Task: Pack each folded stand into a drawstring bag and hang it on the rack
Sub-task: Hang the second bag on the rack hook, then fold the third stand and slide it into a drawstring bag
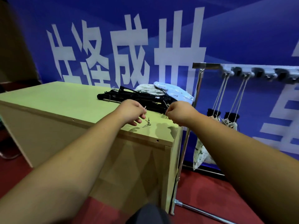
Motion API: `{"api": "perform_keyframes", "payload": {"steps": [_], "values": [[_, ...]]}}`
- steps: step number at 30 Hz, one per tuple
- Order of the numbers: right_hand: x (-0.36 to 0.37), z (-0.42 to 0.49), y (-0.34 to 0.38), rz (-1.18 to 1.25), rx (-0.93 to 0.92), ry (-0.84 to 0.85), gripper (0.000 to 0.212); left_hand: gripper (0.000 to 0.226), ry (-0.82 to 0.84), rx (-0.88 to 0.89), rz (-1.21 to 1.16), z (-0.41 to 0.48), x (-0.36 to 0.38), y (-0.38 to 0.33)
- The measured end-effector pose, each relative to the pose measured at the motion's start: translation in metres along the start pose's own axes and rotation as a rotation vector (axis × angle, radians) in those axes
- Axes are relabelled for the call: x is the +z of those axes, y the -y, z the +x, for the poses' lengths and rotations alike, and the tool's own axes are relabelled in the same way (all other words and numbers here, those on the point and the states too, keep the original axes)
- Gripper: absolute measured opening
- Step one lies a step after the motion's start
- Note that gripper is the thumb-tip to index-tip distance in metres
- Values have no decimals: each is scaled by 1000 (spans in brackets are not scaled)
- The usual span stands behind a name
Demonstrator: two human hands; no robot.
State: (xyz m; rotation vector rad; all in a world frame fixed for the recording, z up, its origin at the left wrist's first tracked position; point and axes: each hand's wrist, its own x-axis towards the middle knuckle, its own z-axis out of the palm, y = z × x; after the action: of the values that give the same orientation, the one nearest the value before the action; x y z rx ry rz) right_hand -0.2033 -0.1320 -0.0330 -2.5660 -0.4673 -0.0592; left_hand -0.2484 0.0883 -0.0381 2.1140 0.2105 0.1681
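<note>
The left hand pinched a thin pale strand. The right hand was curled, its contents not discernible. Metal clips lay loose beneath. The folded stands lay beyond on the table, with drawstring bags behind and the rack farthest. Likely risk: a passing wrist knocking the clips off the edge.

Bare left grip, bare right grip, bare forearms, dark grey trouser knee

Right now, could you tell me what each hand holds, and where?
The left hand pinches a pale sliver by its lower end; the right hand, curled, cannot be told.
</note>
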Motion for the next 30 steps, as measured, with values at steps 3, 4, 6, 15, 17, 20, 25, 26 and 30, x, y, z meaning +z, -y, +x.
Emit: {"api": "perform_keyframes", "payload": {"steps": [3,4,6,15,17,20,25,26,30], "values": [[9,20,-1,-35,7,-78,24,15,-8,-4,-72,9,2,5],[10,26,-1,-36,16,-101,23,15,-17,-4,-97,13,3,6],[13,39,-1,-50,33,-136,22,15,-38,-13,-146,24,5,9],[29,89,-9,-66,36,-277,39,20,-90,-24,-304,66,11,20],[32,99,-9,-123,60,-272,53,20,-86,-38,-349,73,14,22],[40,112,-8,-150,88,-243,60,16,-68,-61,-359,82,19,27],[45,128,-15,9,79,-368,56,22,-76,-37,-384,91,28,25],[42,132,-19,60,90,-387,55,23,-83,-17,-378,93,29,22],[26,139,-44,18,185,-341,28,26,-100,74,-324,102,35,3]]}}
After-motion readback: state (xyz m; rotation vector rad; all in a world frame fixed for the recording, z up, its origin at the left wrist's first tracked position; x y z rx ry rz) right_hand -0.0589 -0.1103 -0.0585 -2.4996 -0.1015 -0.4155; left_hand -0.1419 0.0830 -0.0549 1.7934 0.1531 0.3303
